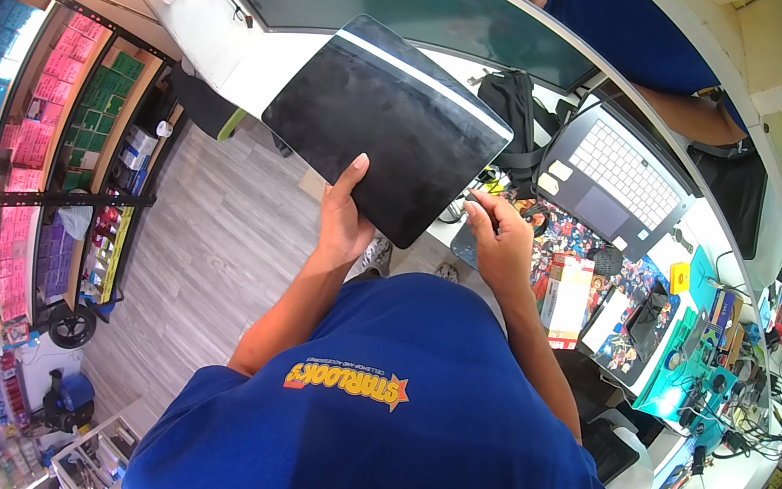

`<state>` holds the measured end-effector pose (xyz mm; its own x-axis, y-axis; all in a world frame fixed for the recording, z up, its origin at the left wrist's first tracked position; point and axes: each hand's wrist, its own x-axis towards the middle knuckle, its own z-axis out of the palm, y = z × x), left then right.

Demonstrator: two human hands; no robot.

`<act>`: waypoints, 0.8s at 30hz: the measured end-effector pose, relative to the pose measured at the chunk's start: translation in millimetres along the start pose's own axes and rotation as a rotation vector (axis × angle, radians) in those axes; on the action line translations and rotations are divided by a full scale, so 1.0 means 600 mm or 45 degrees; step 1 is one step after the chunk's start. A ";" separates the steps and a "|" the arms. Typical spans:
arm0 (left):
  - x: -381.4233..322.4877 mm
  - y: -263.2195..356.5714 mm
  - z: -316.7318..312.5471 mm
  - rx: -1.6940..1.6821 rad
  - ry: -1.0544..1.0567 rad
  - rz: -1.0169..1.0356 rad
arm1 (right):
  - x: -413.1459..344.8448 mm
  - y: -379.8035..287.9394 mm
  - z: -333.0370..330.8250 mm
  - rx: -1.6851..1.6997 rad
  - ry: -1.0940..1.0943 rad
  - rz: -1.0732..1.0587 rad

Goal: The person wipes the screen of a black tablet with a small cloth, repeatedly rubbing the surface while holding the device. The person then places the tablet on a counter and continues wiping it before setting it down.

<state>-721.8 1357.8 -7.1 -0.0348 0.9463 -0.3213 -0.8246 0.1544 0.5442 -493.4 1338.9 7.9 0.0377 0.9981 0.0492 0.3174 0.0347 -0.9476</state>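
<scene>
My left hand [346,226] grips the near left edge of a large black tablet [391,142], thumb on top of its glossy, smudged face. The tablet is held tilted in front of me, and a bright strip of light reflects along its far edge. Close to the tablet's right edge is my right hand [503,242], its thumb and index finger pinched together. Whether something small is between those fingertips cannot be made out. Just beyond them lie tangled cables [536,213] and a black bag [514,107].
An open laptop [609,178] rests on the white desk to the right. Nearer stand a white-and-red box [566,301], a black phone [646,321] and a teal work mat [670,355] with tools. Shelves of coloured boxes [43,86] line the left. A blue-shirted person [635,30], possibly a reflection, shows at the top.
</scene>
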 end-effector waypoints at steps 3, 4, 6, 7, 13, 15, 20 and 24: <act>0.003 0.000 -0.005 0.004 0.002 0.016 | 0.001 -0.009 -0.003 -0.006 -0.009 -0.005; 0.002 0.001 -0.003 0.003 0.002 0.015 | 0.002 -0.012 -0.004 -0.003 -0.021 0.009; 0.002 0.001 -0.002 0.000 -0.001 0.013 | 0.003 -0.012 -0.004 -0.011 -0.033 0.027; 0.003 0.001 -0.002 -0.001 -0.003 0.011 | 0.003 -0.011 -0.004 -0.023 -0.034 0.032; 0.005 -0.002 -0.006 -0.003 0.014 0.014 | 0.003 -0.011 -0.002 -0.031 -0.061 0.058; 0.006 -0.002 -0.007 -0.008 0.004 0.005 | 0.003 -0.009 -0.001 -0.034 -0.071 0.058; 0.007 -0.002 -0.012 -0.013 -0.002 -0.003 | 0.007 -0.015 -0.002 0.034 -0.088 0.182; 0.005 -0.002 -0.017 0.077 -0.006 0.033 | 0.008 -0.002 -0.008 0.011 -0.077 0.184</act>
<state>-726.7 1357.9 -16.5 -0.0529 0.9516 -0.3026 -0.7878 0.1464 0.5983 -488.8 1343.3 10.8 0.0253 0.9940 -0.1064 0.3045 -0.1090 -0.9462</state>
